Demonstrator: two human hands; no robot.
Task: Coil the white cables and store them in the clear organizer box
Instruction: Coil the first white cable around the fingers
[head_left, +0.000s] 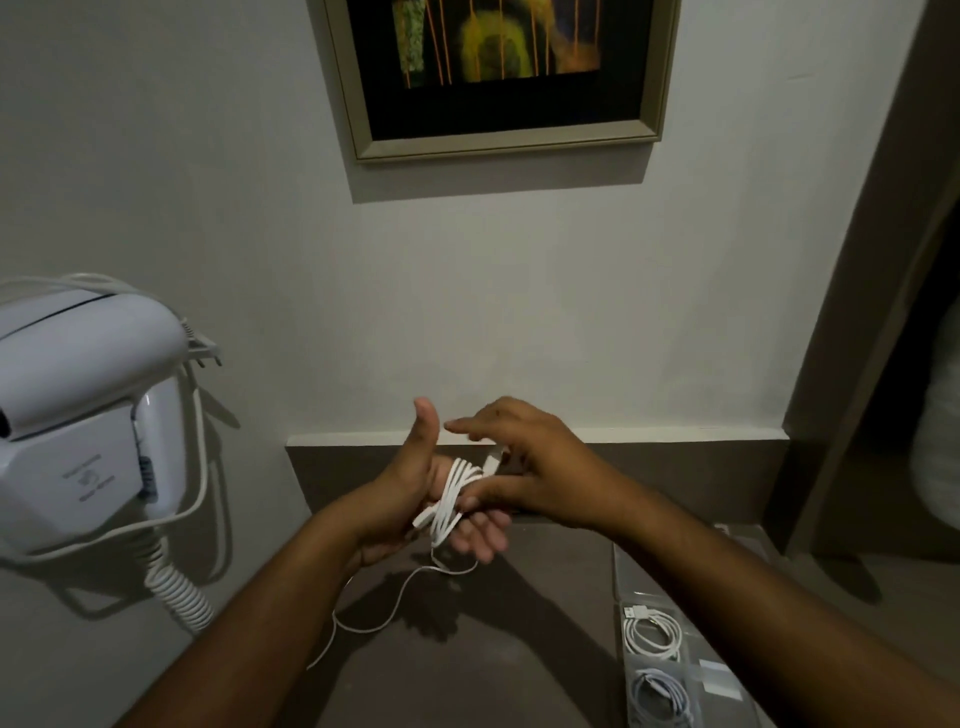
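Note:
A white cable (451, 499) is wound in several loops around the fingers of my left hand (415, 493), thumb pointing up. My right hand (524, 462) pinches the cable's end near its plug, just right of the loops. The loose tail (384, 613) hangs down and trails across the dark counter toward the lower left. The clear organizer box (618, 571) lies at the lower right, partly under my right forearm. One of its compartments holds a coiled white cable (652, 631), and another coil (660, 693) lies below it.
A white wall-mounted hair dryer (78, 415) with a spiral cord (176, 587) hangs at the left. A framed picture (498, 73) is on the wall above. The dark counter (467, 649) meets the wall behind my hands. A door frame (857, 312) stands at the right.

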